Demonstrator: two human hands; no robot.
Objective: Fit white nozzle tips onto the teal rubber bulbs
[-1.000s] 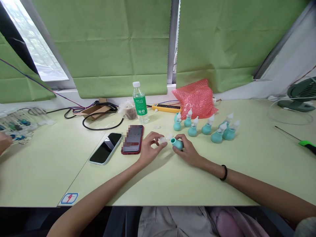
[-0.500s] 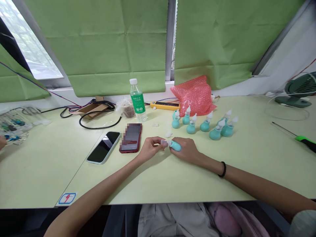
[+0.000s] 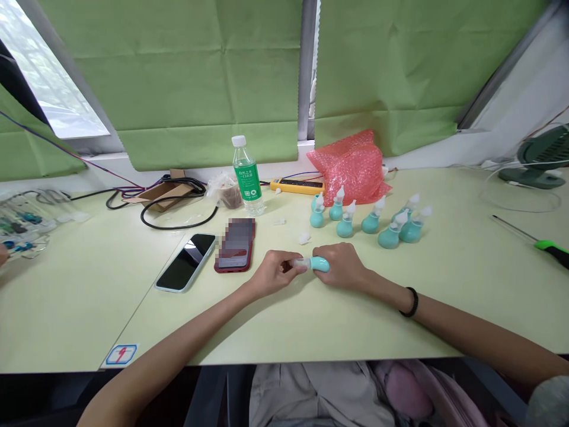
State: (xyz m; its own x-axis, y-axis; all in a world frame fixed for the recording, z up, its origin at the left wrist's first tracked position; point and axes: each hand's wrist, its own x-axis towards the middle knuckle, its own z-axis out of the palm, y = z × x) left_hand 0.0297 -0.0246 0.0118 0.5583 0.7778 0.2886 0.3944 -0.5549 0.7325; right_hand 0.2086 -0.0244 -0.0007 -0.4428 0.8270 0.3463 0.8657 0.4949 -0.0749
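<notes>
My right hand [image 3: 341, 265] is wrapped round a teal squeeze bulb [image 3: 320, 264], like the bulb of a nasal aspirator. Its neck points left. Between the fingertips of my left hand [image 3: 276, 271] is a small translucent nozzle piece [image 3: 303, 263], pinched and in line with the bulb's neck. The two parts appear to touch; fingers hide part of the nozzle. Behind my hands lies a small white piece [image 3: 304, 238]. Several teal bulbs with pointed clear tips, such as one nasal aspirator [image 3: 345, 228], stand upright to the back right.
Left of my hands lie a red-cased phone [image 3: 235, 246] and a pale-cased phone [image 3: 186, 264]. Farther back are a water bottle [image 3: 248, 184], a yellow power strip [image 3: 297, 187] and a red bubble-wrap bag [image 3: 351, 169]. A screwdriver [image 3: 544, 244] is at right; another person's fingers [image 3: 2, 255] show at far left.
My left hand has brought the translucent piece into line with the bulb's neck, where it was tilted before. Both hands have shifted slightly. The view has tipped a little.
</notes>
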